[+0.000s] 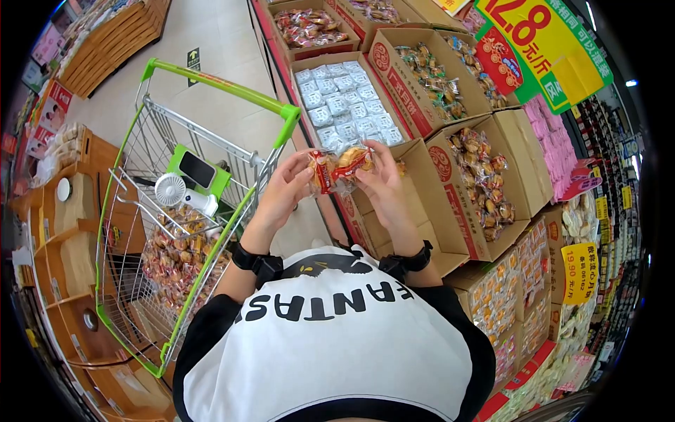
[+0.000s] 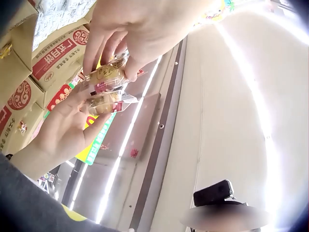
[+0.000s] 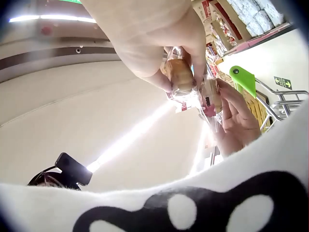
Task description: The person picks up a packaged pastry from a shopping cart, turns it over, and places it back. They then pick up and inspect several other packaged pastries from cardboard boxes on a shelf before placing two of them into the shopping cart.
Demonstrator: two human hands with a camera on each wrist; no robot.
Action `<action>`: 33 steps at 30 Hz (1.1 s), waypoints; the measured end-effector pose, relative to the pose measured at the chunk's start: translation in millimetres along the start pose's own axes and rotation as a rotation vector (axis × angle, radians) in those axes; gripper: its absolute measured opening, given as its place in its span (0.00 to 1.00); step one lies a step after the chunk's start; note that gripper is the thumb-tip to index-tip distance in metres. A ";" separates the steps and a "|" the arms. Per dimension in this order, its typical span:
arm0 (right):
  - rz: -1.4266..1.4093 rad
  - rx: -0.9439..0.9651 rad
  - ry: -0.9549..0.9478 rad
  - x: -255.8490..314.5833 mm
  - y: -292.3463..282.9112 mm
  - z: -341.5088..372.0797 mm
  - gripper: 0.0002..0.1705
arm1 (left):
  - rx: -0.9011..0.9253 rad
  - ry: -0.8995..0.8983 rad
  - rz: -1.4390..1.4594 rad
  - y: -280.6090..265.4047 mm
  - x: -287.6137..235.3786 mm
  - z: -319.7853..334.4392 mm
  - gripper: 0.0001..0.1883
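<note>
Red/clear pkgs, grn cart handle

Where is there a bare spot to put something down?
The open box by the right hand has bare room, bordered by white packets and wrapped cakes. Open floor lies beyond the cart. Crowded: the cart itself, holding heaped packets, a fan and a phone.

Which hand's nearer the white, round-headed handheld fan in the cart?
Left. In the head view, the left hand is to the right of the white, round-headed handheld fan; the right hand is farther right, beyond the left hand.
</note>
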State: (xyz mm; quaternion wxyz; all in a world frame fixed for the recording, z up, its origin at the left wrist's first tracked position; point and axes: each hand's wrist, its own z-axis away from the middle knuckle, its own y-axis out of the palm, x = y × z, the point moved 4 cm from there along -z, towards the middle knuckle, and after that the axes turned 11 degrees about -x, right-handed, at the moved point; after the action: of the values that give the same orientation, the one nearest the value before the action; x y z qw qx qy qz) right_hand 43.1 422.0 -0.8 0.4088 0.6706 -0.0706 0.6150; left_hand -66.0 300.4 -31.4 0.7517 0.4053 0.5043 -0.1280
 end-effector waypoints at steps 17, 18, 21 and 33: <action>-0.116 0.426 0.309 -56.6 94.6 19.3 0.31 | -0.312 0.173 0.234 -94.5 -27.9 99.9 0.15; -0.116 0.452 0.327 -58.9 102.9 21.1 0.31 | -0.345 0.205 0.238 -100.4 -29.9 107.5 0.15; -0.113 0.538 0.364 -65.4 125.6 26.6 0.31 | -0.392 0.261 0.235 -113.9 -37.6 127.7 0.14; -0.016 0.603 0.370 -98.8 163.8 41.2 0.29 | -0.646 0.415 0.231 -148.9 -55.4 180.8 0.07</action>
State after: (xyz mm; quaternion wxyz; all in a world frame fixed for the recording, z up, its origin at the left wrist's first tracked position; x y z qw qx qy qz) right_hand -46.3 248.1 -8.7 0.2032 0.6387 0.1948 0.7161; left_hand -62.6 59.8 -25.8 0.7320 0.2191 0.6109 0.2071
